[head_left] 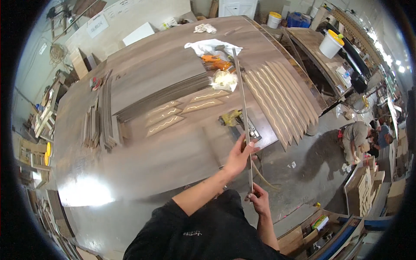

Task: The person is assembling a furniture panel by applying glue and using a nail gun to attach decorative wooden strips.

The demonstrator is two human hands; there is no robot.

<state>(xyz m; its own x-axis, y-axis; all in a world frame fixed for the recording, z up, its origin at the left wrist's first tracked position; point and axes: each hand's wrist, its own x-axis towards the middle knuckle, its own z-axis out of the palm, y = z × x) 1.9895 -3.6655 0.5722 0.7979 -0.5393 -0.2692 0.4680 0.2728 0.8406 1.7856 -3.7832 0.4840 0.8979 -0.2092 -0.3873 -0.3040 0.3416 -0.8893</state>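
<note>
A long, thin, greyish strip (243,93) points away from my body, seen almost edge-on. My left hand (239,157) is closed round it partway along, and my right hand (259,199) grips its near end. Just beyond my left hand, a yellow-green nail gun (231,117) lies at the table's edge, partly behind the strip. Pointed boards (279,102) with wavy beads of glue lie side by side to the right. Shorter pieces (164,123) with the same glue lines rest left of the strip.
The large brown table (160,160) carries a stack of panels (156,80), narrow offcuts (92,125), an orange tool (216,62) and a white cloth (212,45). A white bucket (330,47) stands on a bench at right. Two people (357,135) crouch farther right.
</note>
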